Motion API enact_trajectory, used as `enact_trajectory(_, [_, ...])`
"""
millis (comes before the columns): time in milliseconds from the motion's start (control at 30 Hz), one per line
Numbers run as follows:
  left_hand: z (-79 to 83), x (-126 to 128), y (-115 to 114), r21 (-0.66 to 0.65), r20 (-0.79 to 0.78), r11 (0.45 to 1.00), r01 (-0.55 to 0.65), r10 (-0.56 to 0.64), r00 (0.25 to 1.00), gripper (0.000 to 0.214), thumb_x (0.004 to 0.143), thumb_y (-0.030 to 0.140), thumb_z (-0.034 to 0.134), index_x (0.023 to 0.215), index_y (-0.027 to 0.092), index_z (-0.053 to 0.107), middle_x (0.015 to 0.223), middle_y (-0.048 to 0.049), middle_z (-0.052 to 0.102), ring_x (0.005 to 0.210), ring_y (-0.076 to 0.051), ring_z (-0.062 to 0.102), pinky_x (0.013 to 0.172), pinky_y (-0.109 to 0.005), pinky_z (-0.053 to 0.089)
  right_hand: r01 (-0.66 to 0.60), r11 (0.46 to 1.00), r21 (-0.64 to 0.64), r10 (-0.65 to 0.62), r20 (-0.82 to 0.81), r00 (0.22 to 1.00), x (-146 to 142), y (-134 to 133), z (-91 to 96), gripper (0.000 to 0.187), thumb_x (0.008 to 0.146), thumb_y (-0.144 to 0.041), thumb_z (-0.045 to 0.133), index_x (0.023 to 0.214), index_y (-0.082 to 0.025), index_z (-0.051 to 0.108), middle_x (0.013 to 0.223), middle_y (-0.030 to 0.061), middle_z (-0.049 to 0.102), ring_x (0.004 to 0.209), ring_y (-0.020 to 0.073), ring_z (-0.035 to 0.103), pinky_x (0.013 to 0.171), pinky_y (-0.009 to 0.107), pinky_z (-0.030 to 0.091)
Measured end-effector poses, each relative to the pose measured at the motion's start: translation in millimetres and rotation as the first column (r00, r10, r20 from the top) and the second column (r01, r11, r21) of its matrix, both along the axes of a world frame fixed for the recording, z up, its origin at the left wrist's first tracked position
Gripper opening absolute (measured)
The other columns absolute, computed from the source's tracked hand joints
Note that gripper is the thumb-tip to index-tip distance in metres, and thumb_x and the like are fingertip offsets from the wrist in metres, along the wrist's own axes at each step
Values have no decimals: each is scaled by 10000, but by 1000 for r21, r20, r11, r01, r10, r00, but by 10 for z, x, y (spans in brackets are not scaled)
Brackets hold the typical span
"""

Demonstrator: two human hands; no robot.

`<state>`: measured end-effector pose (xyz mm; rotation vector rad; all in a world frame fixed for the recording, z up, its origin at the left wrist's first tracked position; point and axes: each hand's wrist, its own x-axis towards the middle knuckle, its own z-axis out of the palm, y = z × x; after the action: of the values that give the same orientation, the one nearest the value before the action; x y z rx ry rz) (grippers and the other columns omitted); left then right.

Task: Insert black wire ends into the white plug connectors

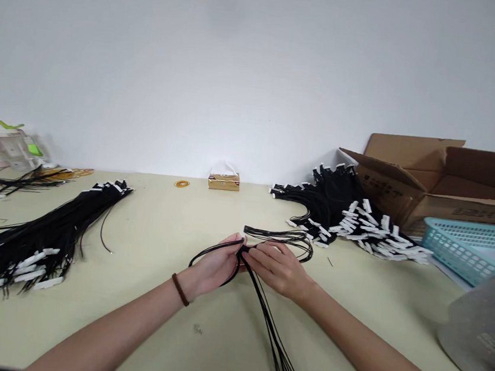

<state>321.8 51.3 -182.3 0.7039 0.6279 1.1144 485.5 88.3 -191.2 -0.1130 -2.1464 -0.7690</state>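
Near the middle of the table, my left hand [214, 265] and my right hand [278, 268] meet around one black wire harness [277, 338]. Its thin wires loop out to the right past my right hand, and another loop bends over my left palm. Loose strands run down toward the table's front edge. A white connector [244, 231] pokes up just above my left fingertips. The fingers of both hands are closed on the gathered wires, with my right thumb and fingers pinching where they cross. My fingers partly hide that crossing.
Left lies a pile of black wire harnesses [65, 218] with white connectors; another heap [331, 189] sits back right, beside an open cardboard box [402, 197]. A turquoise basket [450, 250] and grey container [481, 331] stand right. Behind are a tissue box [223, 182] and rubber bands [182, 184].
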Motion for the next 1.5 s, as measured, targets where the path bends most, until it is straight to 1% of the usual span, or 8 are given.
enact_trajectory(200, [13,6,12,25,33,998,-62,61,998,111,720,203,624,751,168,523,699,26,550,645,-67,498,670,-221,401,-74,915,-397,-3,-190,982,-58,13,-88,171,844,-98,522,968,-187,598,886,25,647,828,143,559,702,288,427])
enact_trajectory(467, [8,-45,52,19,-34,977,-214,214,976,136,733,213,609,787,175,490,800,-14,642,740,-136,627,776,-290,448,-370,426,-825,-93,-447,890,-139,-136,51,192,894,-296,455,878,-198,619,888,54,644,843,162,596,771,309,485])
enact_trajectory(600, [29,-46,47,-22,-69,964,-265,263,962,118,761,201,568,784,177,454,891,-47,661,782,-163,652,783,-288,454,-633,148,-760,-258,-648,717,-118,-129,153,264,869,-428,470,804,-188,557,847,42,626,817,160,598,796,340,495])
enact_trajectory(700, [44,-40,35,-26,-97,956,-291,287,953,101,780,191,539,783,175,439,915,-60,662,778,-157,655,787,-282,461,-833,88,-547,-427,-776,465,-4,2,200,284,783,-468,570,765,-196,490,728,-10,583,715,142,593,716,333,516])
enact_trajectory(933, [-8,-65,42,-12,-100,955,-297,295,950,138,756,196,572,766,178,436,875,-54,669,766,-152,656,823,-297,470,-893,221,-392,-622,-762,180,342,345,211,279,681,-428,653,746,-184,533,535,-78,385,432,45,352,405,164,305])
enact_trajectory(1067, [-10,-65,39,2,-103,955,-296,295,950,138,748,196,577,760,173,441,879,-58,670,772,-151,653,815,-292,469,-533,532,-658,-484,-753,446,310,256,227,249,789,-392,578,892,-176,643,585,-35,445,471,68,357,435,208,283])
enact_trajectory(1200, [-3,-53,45,15,-130,961,-277,276,952,99,774,218,546,779,168,461,892,-74,672,776,-151,648,781,-280,466,-92,846,-525,-230,-515,826,163,75,198,132,847,-212,539,870,-173,663,623,7,549,562,102,425,558,245,353])
enact_trajectory(1500, [-45,-54,54,104,-122,975,-194,207,971,125,761,271,568,799,157,531,874,-54,658,818,-159,624,767,-287,445,146,955,-258,-197,-186,963,34,21,38,135,871,-172,515,846,-169,648,526,-14,435,561,109,333,535,236,258])
